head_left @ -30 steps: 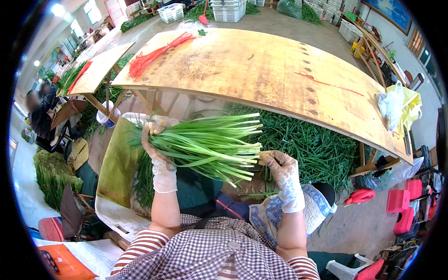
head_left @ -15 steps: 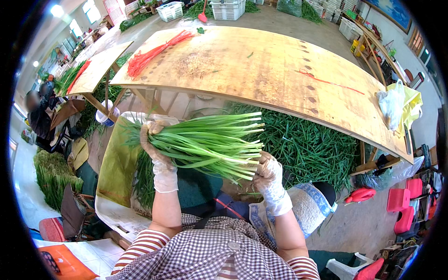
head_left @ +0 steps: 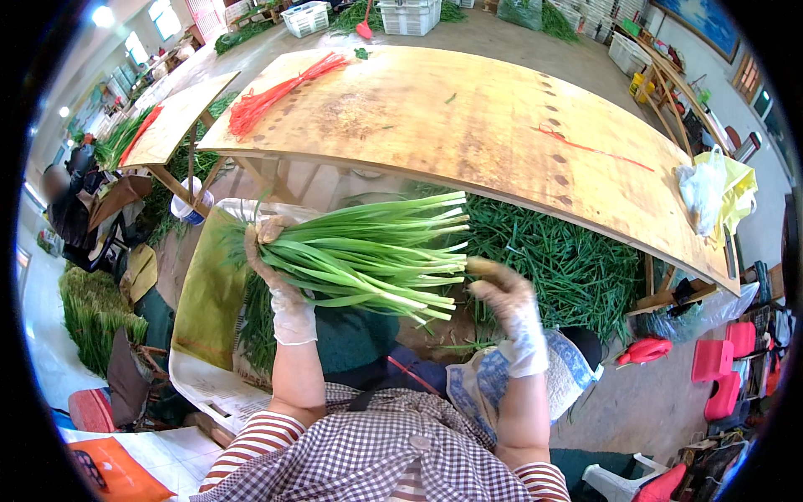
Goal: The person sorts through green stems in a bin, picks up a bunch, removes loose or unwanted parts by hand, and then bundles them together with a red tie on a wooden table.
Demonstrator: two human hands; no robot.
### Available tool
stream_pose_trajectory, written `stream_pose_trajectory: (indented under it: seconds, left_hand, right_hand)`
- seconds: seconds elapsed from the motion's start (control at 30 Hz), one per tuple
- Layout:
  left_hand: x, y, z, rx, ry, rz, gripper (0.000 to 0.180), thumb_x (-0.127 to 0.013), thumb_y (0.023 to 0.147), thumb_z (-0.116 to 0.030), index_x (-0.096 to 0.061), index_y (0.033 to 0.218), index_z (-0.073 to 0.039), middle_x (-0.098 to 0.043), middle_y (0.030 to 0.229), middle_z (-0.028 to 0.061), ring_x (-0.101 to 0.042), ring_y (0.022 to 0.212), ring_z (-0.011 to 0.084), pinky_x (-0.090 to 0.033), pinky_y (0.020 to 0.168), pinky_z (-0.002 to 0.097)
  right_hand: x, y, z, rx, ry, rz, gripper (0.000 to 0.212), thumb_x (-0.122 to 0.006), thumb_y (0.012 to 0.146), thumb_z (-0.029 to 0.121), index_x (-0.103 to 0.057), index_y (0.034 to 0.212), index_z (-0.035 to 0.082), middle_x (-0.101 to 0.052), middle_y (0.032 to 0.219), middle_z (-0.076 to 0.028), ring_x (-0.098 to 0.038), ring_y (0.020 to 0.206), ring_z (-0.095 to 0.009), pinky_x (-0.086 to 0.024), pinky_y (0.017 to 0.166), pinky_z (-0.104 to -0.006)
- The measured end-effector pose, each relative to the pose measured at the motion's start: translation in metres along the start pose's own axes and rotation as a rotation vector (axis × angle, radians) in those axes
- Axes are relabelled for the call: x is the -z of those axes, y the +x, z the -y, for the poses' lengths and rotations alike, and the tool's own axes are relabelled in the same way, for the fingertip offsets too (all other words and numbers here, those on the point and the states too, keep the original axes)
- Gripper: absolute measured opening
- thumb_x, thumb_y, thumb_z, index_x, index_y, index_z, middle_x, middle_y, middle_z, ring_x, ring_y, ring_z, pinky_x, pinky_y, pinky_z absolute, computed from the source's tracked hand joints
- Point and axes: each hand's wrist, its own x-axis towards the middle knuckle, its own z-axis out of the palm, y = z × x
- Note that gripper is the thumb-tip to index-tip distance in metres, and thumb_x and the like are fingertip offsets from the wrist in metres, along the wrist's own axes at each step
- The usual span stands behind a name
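My left hand [head_left: 266, 258], in a soiled glove, is closed round the leafy end of a thick bunch of garlic chives [head_left: 368, 251]. The bunch lies sideways in the air above my lap, its pale cut ends fanned toward the right. Just beyond those ends is my right hand [head_left: 508, 294], also gloved, with fingers stretched out and apart from the stems. It appears to hold nothing. Under the left hand stands a white crate [head_left: 209, 385] with an olive cloth [head_left: 209, 293] over its side and more greens inside.
A wooden table [head_left: 435, 109] spans the far side, bearing a bundle of red ties [head_left: 276, 96] and plastic bags [head_left: 703, 192] at its right end. A pile of greens [head_left: 544, 259] lies beneath. Pink stools [head_left: 715, 360] stand at right; another person [head_left: 75, 192] sits at far left.
My right hand has drawn away from the cut ends toward the right, and its fingers have opened out. The bunch in my left hand has shifted slightly left and up.
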Motion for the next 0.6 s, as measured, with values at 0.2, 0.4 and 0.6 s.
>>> stream_pose_trajectory:
  seconds: [0.2, 0.4, 0.6]
  left_hand:
    - [0.013, 0.003, 0.002, -0.004, 0.087, 0.006, 0.020, -0.054, 0.088, -0.025, -0.044, 0.072, -0.017, -0.046, 0.071, -0.0064, -0.048, 0.076, 0.0081, -0.041, 0.081, 0.0255]
    - [0.024, 0.008, -0.003, -0.061, 0.291, -0.257, 0.018, -0.055, 0.083, -0.024, -0.048, 0.071, -0.014, -0.051, 0.069, -0.0025, -0.050, 0.070, 0.0114, -0.046, 0.068, 0.0273]
    - [0.054, 0.021, -0.051, 0.076, 0.223, -0.111, 0.019, -0.050, 0.085, -0.026, -0.054, 0.080, -0.008, -0.059, 0.075, 0.0043, -0.057, 0.075, 0.0181, -0.049, 0.073, 0.0361]
  right_hand:
    - [-0.056, -0.003, -0.008, -0.246, 0.564, 0.057, 0.024, -0.062, 0.078, 0.003, -0.060, 0.101, -0.003, -0.064, 0.093, -0.013, -0.064, 0.075, -0.020, -0.054, 0.067, -0.0307]
    - [-0.054, 0.003, -0.007, -0.177, 0.694, -0.034, 0.020, -0.058, 0.074, -0.001, -0.062, 0.094, -0.001, -0.064, 0.091, -0.012, -0.063, 0.078, -0.020, -0.053, 0.072, -0.0309]
    - [0.025, 0.016, -0.006, 0.260, 0.336, -0.436, 0.012, -0.066, 0.074, 0.014, -0.066, 0.082, 0.006, -0.065, 0.092, -0.011, -0.060, 0.087, -0.020, -0.043, 0.089, -0.0336]
